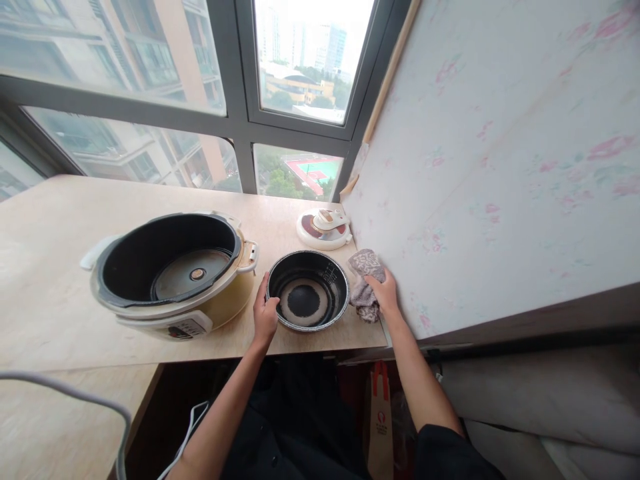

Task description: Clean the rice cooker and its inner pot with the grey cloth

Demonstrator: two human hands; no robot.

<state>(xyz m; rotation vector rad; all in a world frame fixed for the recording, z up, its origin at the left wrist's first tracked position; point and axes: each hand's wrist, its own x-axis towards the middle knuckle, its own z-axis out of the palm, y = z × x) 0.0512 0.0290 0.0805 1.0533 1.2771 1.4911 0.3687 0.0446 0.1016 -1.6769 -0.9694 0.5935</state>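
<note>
Left hand (265, 313) grips inner pot (306, 300), right hand (385, 291) bunched towel (362, 268) (pot already out of electric pressure cooker (173, 277), left of both hands, not yet refitted).

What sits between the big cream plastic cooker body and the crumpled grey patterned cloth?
The round, open black pot, with the left hand holding it, as the head view shows.
</note>
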